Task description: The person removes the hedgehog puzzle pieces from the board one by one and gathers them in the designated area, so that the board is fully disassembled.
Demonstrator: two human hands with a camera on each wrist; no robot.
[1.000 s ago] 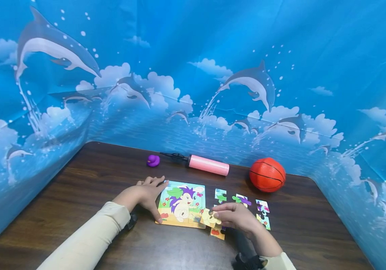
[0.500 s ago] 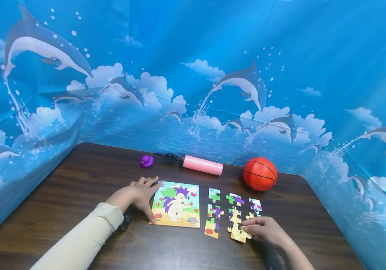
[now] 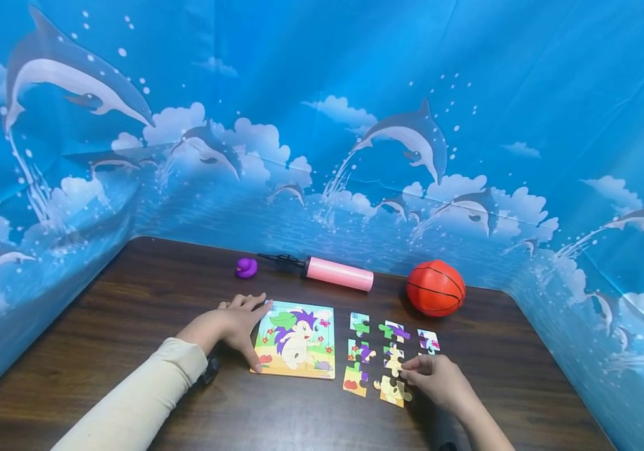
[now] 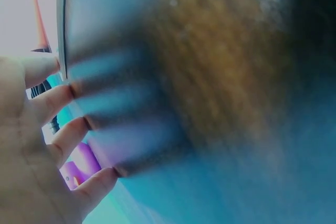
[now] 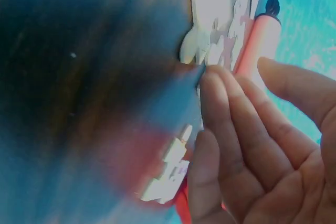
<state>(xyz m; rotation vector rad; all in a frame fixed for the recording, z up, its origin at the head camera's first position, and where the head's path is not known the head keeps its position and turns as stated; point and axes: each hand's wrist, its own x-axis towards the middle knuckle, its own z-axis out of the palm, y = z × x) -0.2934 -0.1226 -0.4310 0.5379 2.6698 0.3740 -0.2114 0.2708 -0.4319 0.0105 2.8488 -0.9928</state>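
Observation:
My left hand (image 3: 235, 329) rests at the left side of a square hedgehog puzzle board (image 3: 294, 341), thumb at the near corner and index finger at the far one. In the left wrist view its fingers (image 4: 58, 100) are spread and fairly straight. My right hand (image 3: 440, 379) is over the loose jigsaw pieces, fingertips beside the centre piece (image 3: 394, 358) and just above a cream piece (image 3: 392, 392). Nothing shows between thumb and fingers in the right wrist view; whether the fingertips touch a piece I cannot tell. The hand partly hides the right-hand column of pieces (image 3: 428, 341).
Behind the board lie a purple rubber duck (image 3: 246, 268) and a pink hand pump (image 3: 340, 274) with a black nozzle. A red basketball (image 3: 436, 288) sits at the back right. Dolphin-printed blue sheeting (image 3: 322, 125) walls in the dark wooden table (image 3: 130, 300).
My right hand carried the cream piece from the board's right edge to the bottom of the loose pieces and let it go. My left hand stayed at the board.

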